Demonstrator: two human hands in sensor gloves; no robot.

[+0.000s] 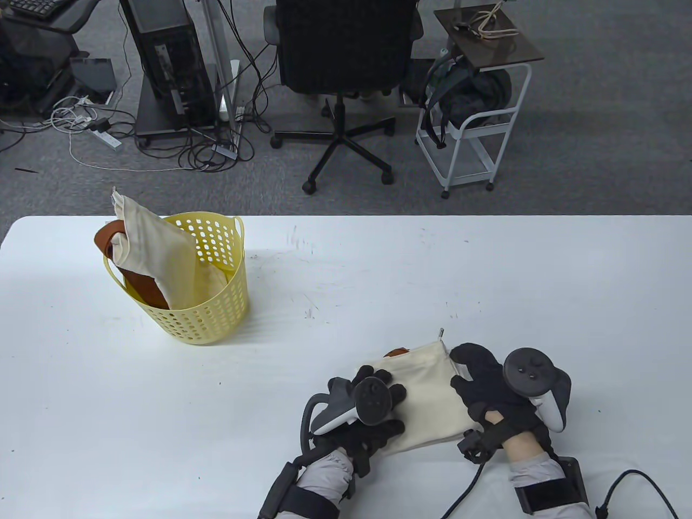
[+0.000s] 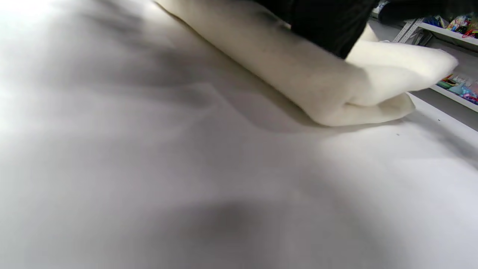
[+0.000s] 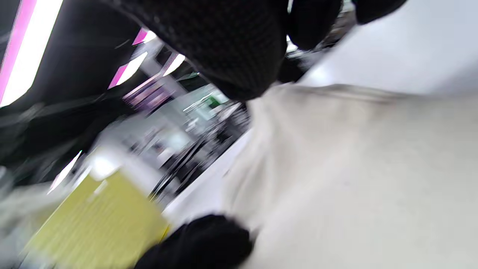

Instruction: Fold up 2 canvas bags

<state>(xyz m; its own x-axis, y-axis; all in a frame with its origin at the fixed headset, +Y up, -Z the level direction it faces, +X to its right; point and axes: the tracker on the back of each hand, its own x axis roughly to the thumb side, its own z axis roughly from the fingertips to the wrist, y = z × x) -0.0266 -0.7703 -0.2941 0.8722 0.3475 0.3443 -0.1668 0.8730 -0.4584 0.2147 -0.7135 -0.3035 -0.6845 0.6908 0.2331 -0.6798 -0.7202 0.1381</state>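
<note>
A cream canvas bag lies folded into a small rectangle near the front edge of the white table. A brown strap end peeks out behind it. My left hand rests flat on the bag's left edge, and its glove presses on the folded roll of cloth. My right hand touches the bag's right edge with thumb and fingers spread. The right wrist view is blurred, with cream cloth under the glove. A second canvas bag with brown straps stands in the yellow basket.
The perforated yellow basket stands at the table's left, well away from both hands. Beyond the far edge are an office chair, a white cart and floor cables. A black cable trails from my right wrist.
</note>
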